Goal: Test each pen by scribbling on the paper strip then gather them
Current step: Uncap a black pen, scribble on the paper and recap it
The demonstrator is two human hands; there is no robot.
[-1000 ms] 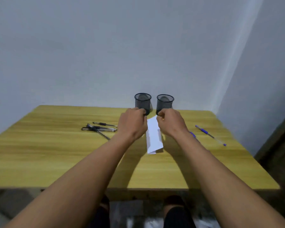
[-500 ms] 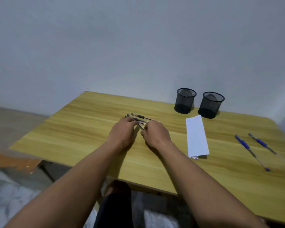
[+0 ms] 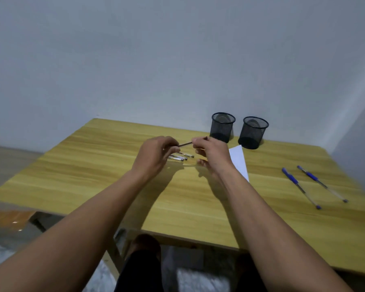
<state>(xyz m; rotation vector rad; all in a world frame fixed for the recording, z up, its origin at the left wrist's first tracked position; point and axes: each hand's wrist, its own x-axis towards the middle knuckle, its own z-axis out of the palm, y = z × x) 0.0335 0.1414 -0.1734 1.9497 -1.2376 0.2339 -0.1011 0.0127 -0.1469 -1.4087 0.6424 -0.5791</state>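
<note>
Two hands share one dark pen [image 3: 185, 144] above the table [image 3: 105, 165]: left hand [image 3: 154, 157] pinches one end, right hand [image 3: 212, 153] pinches the other, both closed on it, pen clear of the surface. Its long axis runs roughly parallel to the far edge, right end slightly higher. Just below the gap between the hands, a few clear-barrelled pens [image 3: 180, 157] lie on the wood, axes near-parallel, dark tips toward the right. White paper strip [image 3: 238, 162] lies just right of the right hand, partly hidden by the wrist, long axis running far-to-near. Two blue pens [image 3: 299, 186] lie apart toward the right edge, angled diagonally. Two black mesh cups [image 3: 222, 127] stand by the far edge. Wood-grain top, plain pale wall [image 3: 156, 60] behind.
</note>
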